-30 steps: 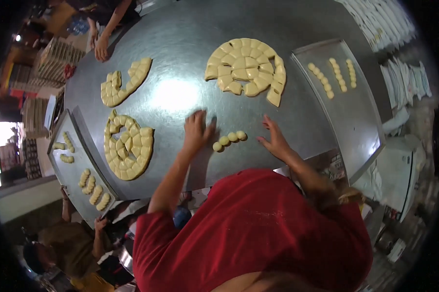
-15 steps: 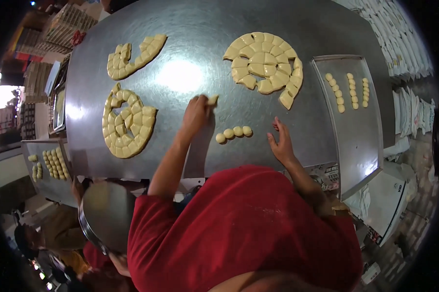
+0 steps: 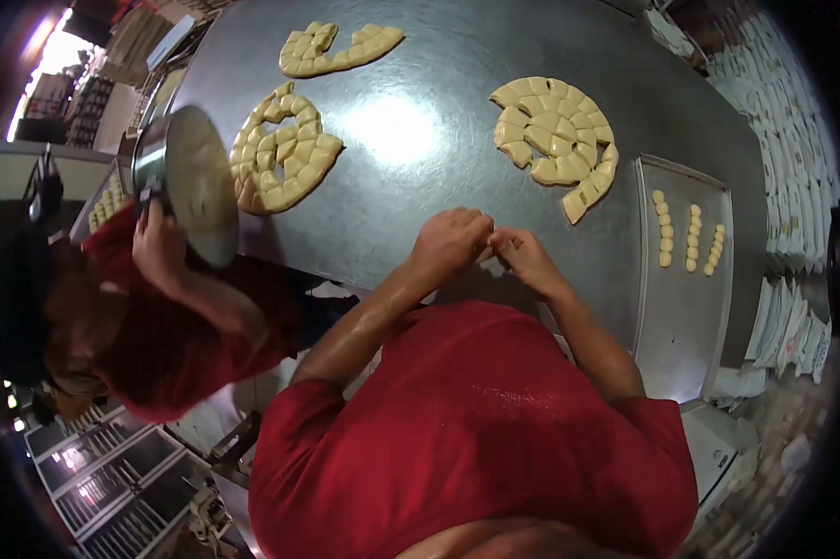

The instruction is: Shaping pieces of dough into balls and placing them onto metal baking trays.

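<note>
My left hand [image 3: 451, 244] and my right hand [image 3: 527, 261] meet over the near part of the metal table [image 3: 420, 196]. Their fingers are closed and bent together at the fingertips; whatever lies between them is hidden. No row of dough balls shows around the hands. Farther off to the right lies a round slab of pale dough [image 3: 555, 135], cut into segments with gaps in it. Two more cut dough slabs rest at the left: a ring-shaped one [image 3: 299, 172] and a curved remnant [image 3: 345, 58] behind it.
A long metal tray [image 3: 683, 312] with three rows of dough balls [image 3: 664, 228] stands at the right. At the left, another person in red holds a large round metal pan [image 3: 199, 186] beside the table edge. Stacked white sacks [image 3: 783, 168] line the far right.
My left hand has come back from a small dough piece to meet my right hand. The dough-ball row no longer shows. The person at left has raised the pan, and my view has shifted.
</note>
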Available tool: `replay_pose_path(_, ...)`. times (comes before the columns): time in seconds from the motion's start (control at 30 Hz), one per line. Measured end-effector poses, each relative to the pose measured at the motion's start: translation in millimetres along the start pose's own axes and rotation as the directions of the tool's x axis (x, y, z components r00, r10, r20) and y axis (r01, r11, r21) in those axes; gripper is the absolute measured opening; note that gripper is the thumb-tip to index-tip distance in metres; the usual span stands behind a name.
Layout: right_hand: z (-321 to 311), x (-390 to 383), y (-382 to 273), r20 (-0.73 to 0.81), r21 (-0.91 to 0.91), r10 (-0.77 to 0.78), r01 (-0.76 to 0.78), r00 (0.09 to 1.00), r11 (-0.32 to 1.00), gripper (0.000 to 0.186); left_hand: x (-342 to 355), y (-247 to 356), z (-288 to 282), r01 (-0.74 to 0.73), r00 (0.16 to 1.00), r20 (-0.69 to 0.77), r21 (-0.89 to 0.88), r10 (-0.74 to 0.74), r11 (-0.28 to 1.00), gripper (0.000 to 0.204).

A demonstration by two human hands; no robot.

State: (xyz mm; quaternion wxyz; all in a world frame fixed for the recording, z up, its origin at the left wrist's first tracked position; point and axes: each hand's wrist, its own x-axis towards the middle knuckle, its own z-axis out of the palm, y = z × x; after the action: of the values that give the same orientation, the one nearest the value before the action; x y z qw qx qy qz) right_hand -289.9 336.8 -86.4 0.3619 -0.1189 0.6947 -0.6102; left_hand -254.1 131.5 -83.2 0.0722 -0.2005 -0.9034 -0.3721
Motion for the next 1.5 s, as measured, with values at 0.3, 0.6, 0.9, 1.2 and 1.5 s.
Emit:
replay_pose_path(0.3,-17,-66,28,0.029,0.103,0.224,-0.225,0.974,0.969,0.036,-83,4,16,-0.062,0.991,0.117,-0.016,0.063,0.998,0.017)
replay_pose_path(0.6,-102,-20,99,-0.124,-0.981,-0.564,-0.016,0.817,0.193,0.050,-102,-116,-14,0.461,0.887,-0.280,0.557,-0.367,0.691,0.043)
replay_pose_path(0.9,-93,-55,120,-0.014,-0.765,-0.237,0.142,0.971,0.628,0.031,-150,-158,-27,0.840,0.538,0.311,-0.125,-0.783,0.528,0.023)
replay_pose_path(1.2,-38,-47,151,-0.354,-0.836,-0.585,0.034,0.729,0.548,0.035,-179,-152,12,0.260,0.965,-0.166,0.465,-0.204,0.847,0.031)
replay_pose_path(1.5,-15,-13,64,-0.356,-0.665,-0.374,0.049,0.856,0.746,0.069,-87,-99,-3,0.307,0.948,-0.042,-0.130,-0.314,0.943,0.053)
